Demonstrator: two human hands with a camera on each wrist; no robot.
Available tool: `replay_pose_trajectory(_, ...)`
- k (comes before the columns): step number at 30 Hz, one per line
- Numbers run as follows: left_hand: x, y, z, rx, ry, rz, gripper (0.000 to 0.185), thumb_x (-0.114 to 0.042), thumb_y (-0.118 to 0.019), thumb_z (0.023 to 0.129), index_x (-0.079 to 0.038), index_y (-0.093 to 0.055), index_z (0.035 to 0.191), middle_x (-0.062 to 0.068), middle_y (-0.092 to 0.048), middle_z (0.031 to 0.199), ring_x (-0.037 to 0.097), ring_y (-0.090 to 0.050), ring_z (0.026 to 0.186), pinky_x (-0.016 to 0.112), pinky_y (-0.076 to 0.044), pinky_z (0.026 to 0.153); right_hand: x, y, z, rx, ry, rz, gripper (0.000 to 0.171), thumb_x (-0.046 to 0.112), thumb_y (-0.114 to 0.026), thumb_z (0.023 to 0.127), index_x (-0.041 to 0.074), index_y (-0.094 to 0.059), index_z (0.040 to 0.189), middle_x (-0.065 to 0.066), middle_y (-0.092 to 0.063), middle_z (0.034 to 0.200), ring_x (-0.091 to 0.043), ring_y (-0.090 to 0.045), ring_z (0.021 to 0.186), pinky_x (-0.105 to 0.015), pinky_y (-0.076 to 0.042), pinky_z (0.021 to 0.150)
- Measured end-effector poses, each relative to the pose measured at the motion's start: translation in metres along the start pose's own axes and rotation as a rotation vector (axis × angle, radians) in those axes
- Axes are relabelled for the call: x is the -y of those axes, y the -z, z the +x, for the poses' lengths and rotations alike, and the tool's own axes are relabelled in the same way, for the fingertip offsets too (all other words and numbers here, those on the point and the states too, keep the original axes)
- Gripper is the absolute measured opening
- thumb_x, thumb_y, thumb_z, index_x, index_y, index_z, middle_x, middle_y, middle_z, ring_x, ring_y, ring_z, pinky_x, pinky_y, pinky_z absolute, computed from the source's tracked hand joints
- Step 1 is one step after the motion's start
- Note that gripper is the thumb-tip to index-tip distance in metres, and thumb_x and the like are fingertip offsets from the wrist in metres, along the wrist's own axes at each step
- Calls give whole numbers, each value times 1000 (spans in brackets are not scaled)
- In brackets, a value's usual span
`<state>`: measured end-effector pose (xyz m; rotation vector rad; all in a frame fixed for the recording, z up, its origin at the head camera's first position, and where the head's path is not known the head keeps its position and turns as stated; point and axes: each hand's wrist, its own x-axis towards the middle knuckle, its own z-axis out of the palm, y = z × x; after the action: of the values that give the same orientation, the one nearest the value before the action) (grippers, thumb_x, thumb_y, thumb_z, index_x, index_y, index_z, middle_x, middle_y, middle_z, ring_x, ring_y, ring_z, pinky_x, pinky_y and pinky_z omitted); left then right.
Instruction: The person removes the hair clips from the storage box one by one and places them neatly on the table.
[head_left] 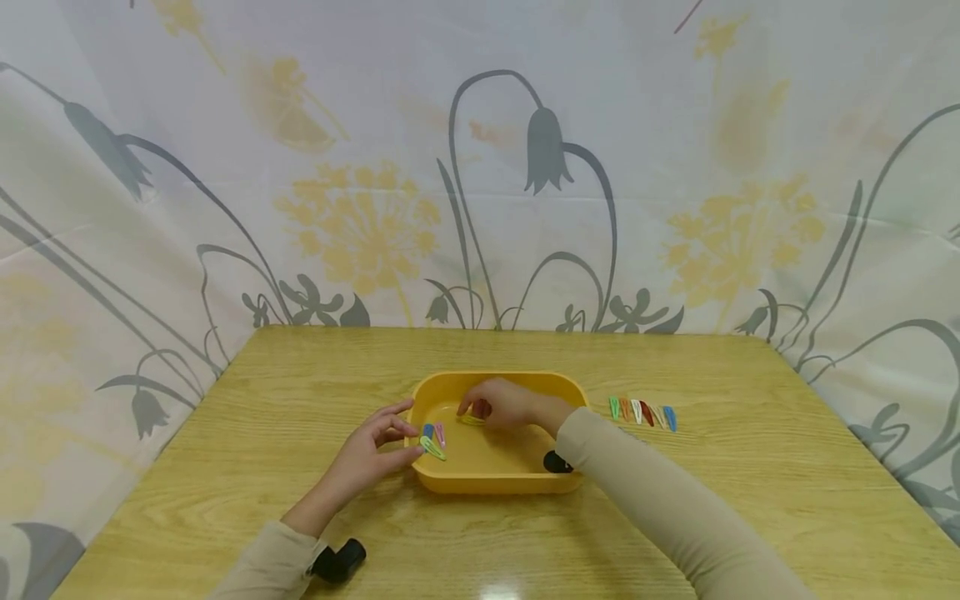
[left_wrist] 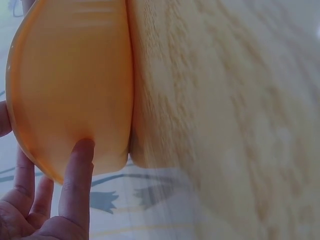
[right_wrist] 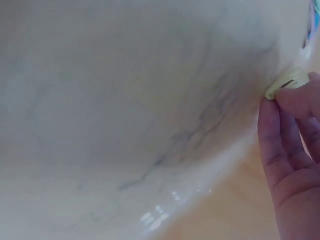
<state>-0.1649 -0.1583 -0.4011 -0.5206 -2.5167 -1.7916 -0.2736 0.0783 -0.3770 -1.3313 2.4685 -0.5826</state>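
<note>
A yellow plastic basin [head_left: 495,483] stands on the table. Inside it my right hand [head_left: 506,404] pinches a pale yellow-green hair clip [right_wrist: 290,84] between thumb and index finger; in the head view this clip [head_left: 471,420] lies low over the basin floor. My left hand [head_left: 375,446] holds the basin's left end, the thumb [left_wrist: 80,175] against its outer wall and other fingers about the rim. Close to these fingers, a light green hair clip [head_left: 432,448], a blue one [head_left: 428,431] and a pink one [head_left: 440,434] lie in the basin.
Right of the basin, several hair clips lie in a row on the wooden table [head_left: 225,467], from a green clip [head_left: 614,407] to a blue clip [head_left: 671,418]. A flower-patterned cloth [head_left: 495,225] hangs behind. Dark wrist devices show at both sleeves.
</note>
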Motion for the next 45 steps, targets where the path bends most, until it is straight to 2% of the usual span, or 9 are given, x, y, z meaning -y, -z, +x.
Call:
replay_pose_trajectory(6,-1,0,0,7,3,-1,22,-11,-72,82,2,-62,96,16,-37,142,37,-47,117,47,-39,98,0,7,-5,-33,29,59,37,-15,-53,79,1,-65,110,-6,-63,90,-14,-59,82,-20,-49,73)
replay_pose_trajectory(13,-2,-1,0,11,8,-8,23,-11,-72,82,3,-62,97,15,-37,143,36,-48,116,48,-39,98,6,20,-14,-85,31,149,33,-12,-56,83,0,-63,112,-10,-62,91,-12,-59,80,-20,-50,72)
replay_pose_trajectory(26,-2,-3,-1,11,16,1,21,-12,-73,81,1,-63,95,15,-38,142,35,-49,116,45,-40,97,17,40,-34,-207,-16,184,34,-8,-59,83,3,-64,114,-2,-61,88,-11,-58,80,-22,-50,74)
replay_pose_trajectory(36,-1,-2,-2,-2,16,3,22,-11,-73,81,2,-63,95,15,-39,141,35,-50,115,45,-40,97,17,48,-51,-243,-35,210,33,-6,-60,84,1,-62,116,-5,-61,89,-14,-58,81,-25,-51,77)
replay_pose_trajectory(45,-2,-1,-1,-1,12,6,22,-12,-73,82,2,-62,96,15,-39,142,35,-51,114,45,-41,97,8,56,-72,-283,-33,228,32,-7,-59,85,-2,-60,117,-8,-60,88,-16,-57,79,-28,-51,76)
